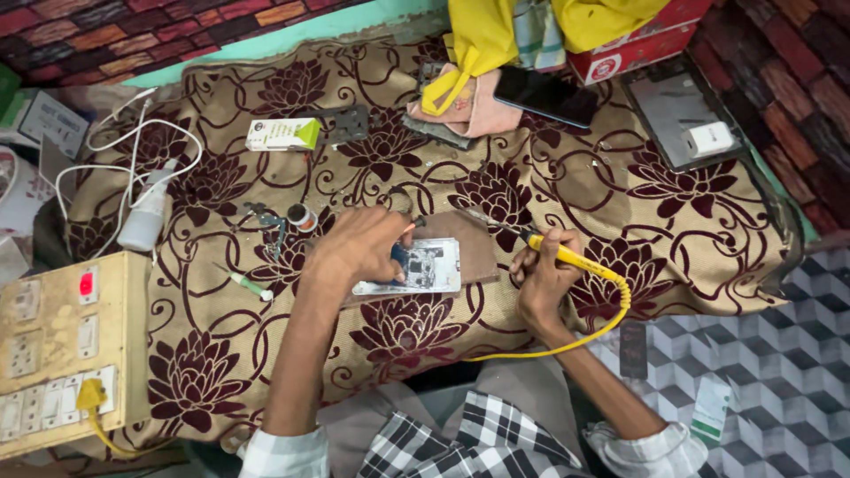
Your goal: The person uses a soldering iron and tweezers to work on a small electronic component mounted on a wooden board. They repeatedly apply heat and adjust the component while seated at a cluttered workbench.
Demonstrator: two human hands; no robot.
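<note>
Fingers of the right hand [542,281] are clenched around the yellow soldering iron [571,258], whose tip is angled up-left toward the opened phone [423,265] at frame centre. The left hand [359,248] is pressed down on the phone's left edge, fingers curled; something thin and orange seems pinched at the fingertips, though it cannot be made out clearly. The phone is laid on a brown board [474,248] upon the floral cloth [673,221]. The step in hand is judged to be soldering on the exposed circuit board; a steady tip placed on one small joint would be called for next, with the phone kept pinned. Left of centre, a small solder tin [302,217] and tweezers [268,221] are seen; a switchboard [62,354] sits at lower left.
</note>
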